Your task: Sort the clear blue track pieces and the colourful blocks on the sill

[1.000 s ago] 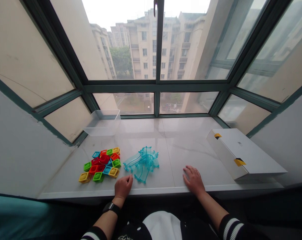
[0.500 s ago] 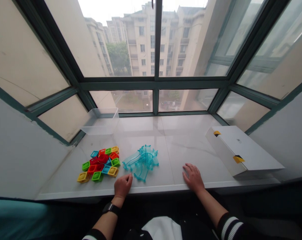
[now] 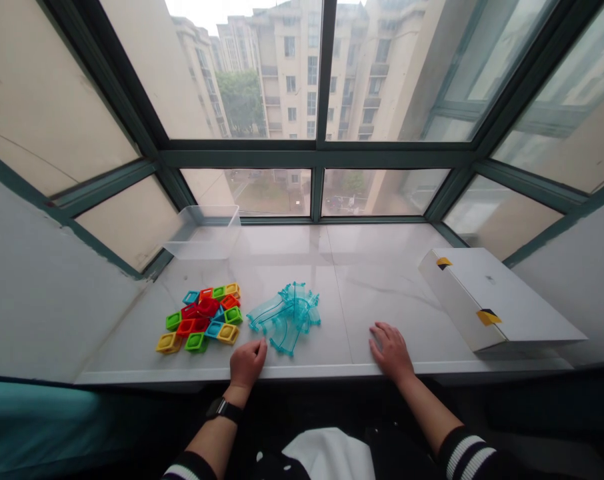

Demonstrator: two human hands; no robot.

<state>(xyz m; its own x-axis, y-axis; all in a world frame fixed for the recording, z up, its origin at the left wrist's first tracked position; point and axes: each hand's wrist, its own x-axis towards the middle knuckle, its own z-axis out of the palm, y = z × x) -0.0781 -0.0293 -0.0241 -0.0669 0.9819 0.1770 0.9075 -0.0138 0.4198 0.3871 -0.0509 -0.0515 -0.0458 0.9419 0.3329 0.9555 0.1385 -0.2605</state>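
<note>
My left hand point(image 3: 248, 363) rests as a loose fist on the front edge of the white sill, with nothing showing in its curled fingers. Just beyond it lies a pile of translucent teal track pieces point(image 3: 289, 315), some curved, overlapping one another. To the left is a cluster of hollow square plastic blocks point(image 3: 208, 307) in red, yellow, green and blue. Farther right, my right hand point(image 3: 391, 350) lies palm down on the sill, fingers stretched out and apart, touching only the surface. It is nearest to the track pieces on one side and a white box on the other.
A clear plastic bin point(image 3: 205, 233) stands at the back left by the window. The white box point(image 3: 502, 300) with yellow-and-black tabs sits at the right end. Green window frames point(image 3: 282, 159) bound the marble-patterned sill point(image 3: 377, 280) behind and at the sides.
The camera view has shifted slightly, so the sill's things appear a little higher and the box farther right. Both hands hold the same pose and place on the sill.
</note>
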